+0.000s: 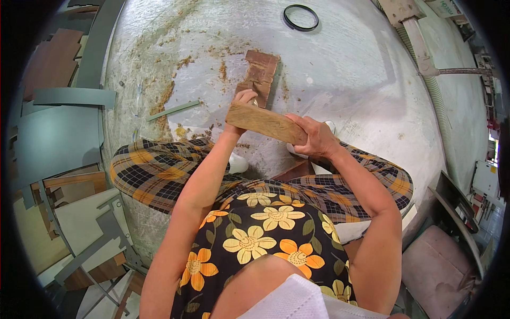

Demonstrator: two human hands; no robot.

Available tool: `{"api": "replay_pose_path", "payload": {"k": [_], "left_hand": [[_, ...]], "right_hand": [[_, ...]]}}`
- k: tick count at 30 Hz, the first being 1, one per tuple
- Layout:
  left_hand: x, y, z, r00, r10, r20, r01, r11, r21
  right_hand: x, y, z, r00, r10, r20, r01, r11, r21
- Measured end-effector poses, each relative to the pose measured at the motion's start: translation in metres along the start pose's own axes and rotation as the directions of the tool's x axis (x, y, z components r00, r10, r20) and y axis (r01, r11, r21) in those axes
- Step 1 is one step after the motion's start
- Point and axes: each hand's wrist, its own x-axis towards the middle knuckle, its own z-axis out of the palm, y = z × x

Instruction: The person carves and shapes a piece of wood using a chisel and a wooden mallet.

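My right hand [319, 138] is closed round the right end of a thick, light-brown wooden block [265, 122], held slantwise above the floor in front of me. My left hand [245, 98] sits at the block's left end, partly covered by it. Its curled fingers show just past the far edge, with something small and shiny [255, 102] beside them. What the left hand grips is hidden behind the block. Just beyond those fingers lies a reddish-brown wooden piece [262, 69] with a rough, split surface.
Brown crumbs [167, 101] are scattered over the grey floor [361, 80]. A thin green strip [173, 110] lies left, a black ring [300, 17] far ahead. Panels and boards [58, 133] crowd the left side. A ribbed hose [438, 106] runs along the right; a padded seat [435, 266] stands near right.
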Motion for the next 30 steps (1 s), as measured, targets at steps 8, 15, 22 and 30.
{"api": "replay_pose_path", "payload": {"k": [8, 15, 22, 30], "left_hand": [[-0.002, 0.0, 0.001, 0.974, -0.226, 0.009, 0.225, 0.967, -0.116], [0.006, 0.008, 0.002, 0.967, -0.256, -0.013, 0.248, 0.946, -0.209], [0.009, 0.007, -0.005, 0.966, -0.258, 0.016, 0.257, 0.949, -0.184], [0.01, 0.006, -0.012, 0.99, -0.138, 0.006, 0.138, 0.99, -0.028]], "right_hand": [[0.003, -0.008, 0.0, 0.999, -0.039, -0.01, 0.04, 0.997, 0.069], [0.002, -0.004, 0.007, 0.998, -0.033, -0.053, 0.037, 0.996, 0.079], [0.003, -0.011, -0.002, 0.999, 0.03, 0.022, -0.031, 0.998, 0.062], [0.007, -0.013, -0.002, 1.0, 0.018, 0.012, -0.019, 0.996, 0.088]]}}
